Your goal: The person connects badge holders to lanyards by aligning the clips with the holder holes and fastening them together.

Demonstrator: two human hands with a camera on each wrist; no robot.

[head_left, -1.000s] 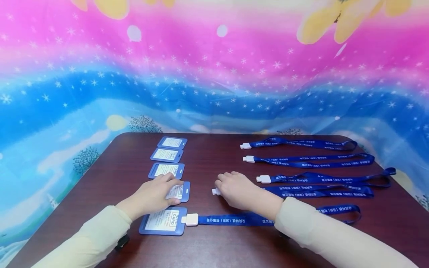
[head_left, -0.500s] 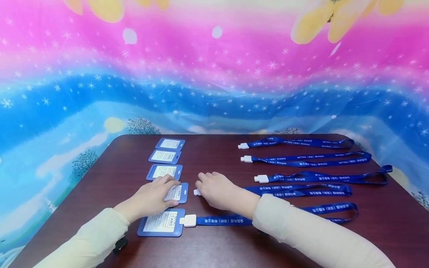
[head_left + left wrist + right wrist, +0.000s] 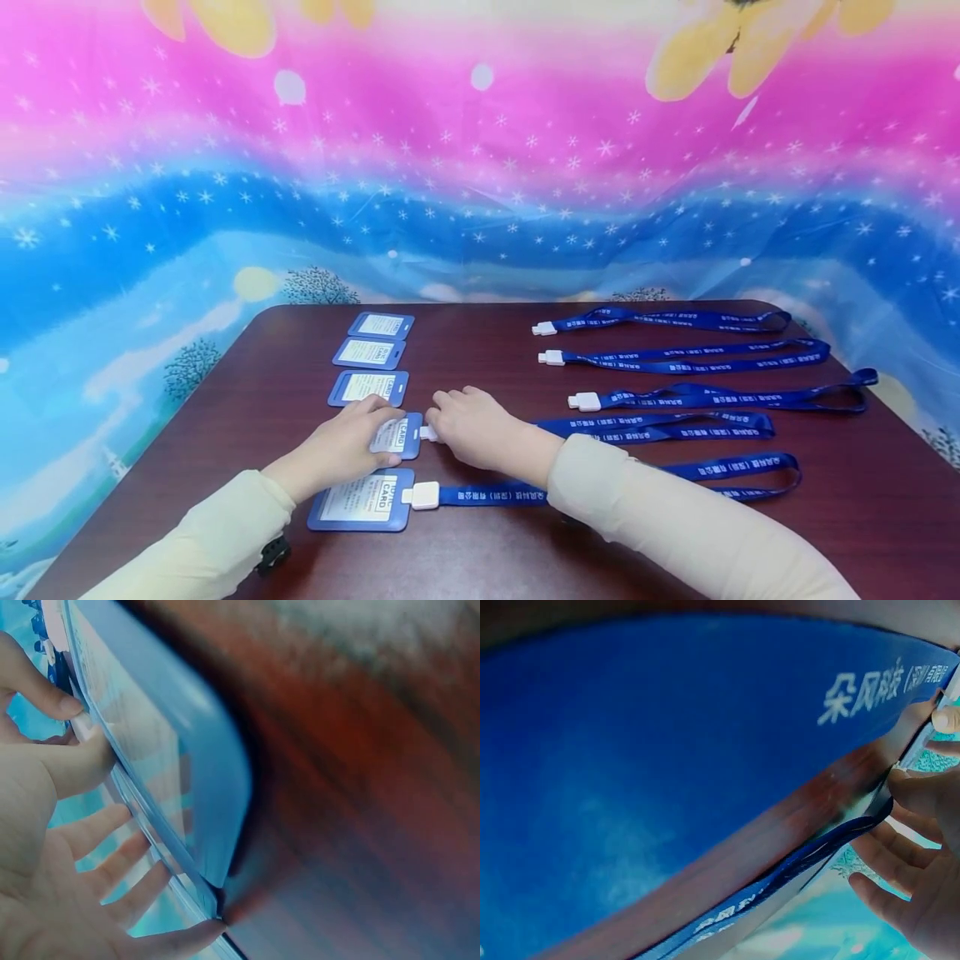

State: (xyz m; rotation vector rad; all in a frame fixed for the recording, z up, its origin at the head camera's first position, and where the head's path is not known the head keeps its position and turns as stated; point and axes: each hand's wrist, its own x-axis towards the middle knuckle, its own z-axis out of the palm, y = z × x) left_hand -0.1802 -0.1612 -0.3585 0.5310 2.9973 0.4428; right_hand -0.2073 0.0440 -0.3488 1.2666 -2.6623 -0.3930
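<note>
My left hand (image 3: 333,442) rests over a blue-framed badge holder (image 3: 408,435), its thumb and forefinger gripping across the two long edges. The left wrist view shows the same holder (image 3: 214,742) close up, with the other fingers spread along it. Just to the right, my right hand (image 3: 483,429) pinches the white clip (image 3: 427,433) of a blue lanyard (image 3: 630,427). The clip's narrow end is right at the holder's slotted edge. In the right wrist view the thumb (image 3: 911,791) presses near the clip, most of which the fingers hide.
Nearest me lies another badge holder (image 3: 397,500) with its lanyard clip (image 3: 426,496) at the slot. Beyond my left hand lie three more holders (image 3: 401,390) in a column. Three lanyards (image 3: 675,367) stretch across the table's right side. A patterned cloth (image 3: 480,167) hangs behind the table (image 3: 480,333).
My right hand has moved left, drawing the lanyard along, and its clip has come up to the badge holder's slotted edge. My left hand has stayed on the holder.
</note>
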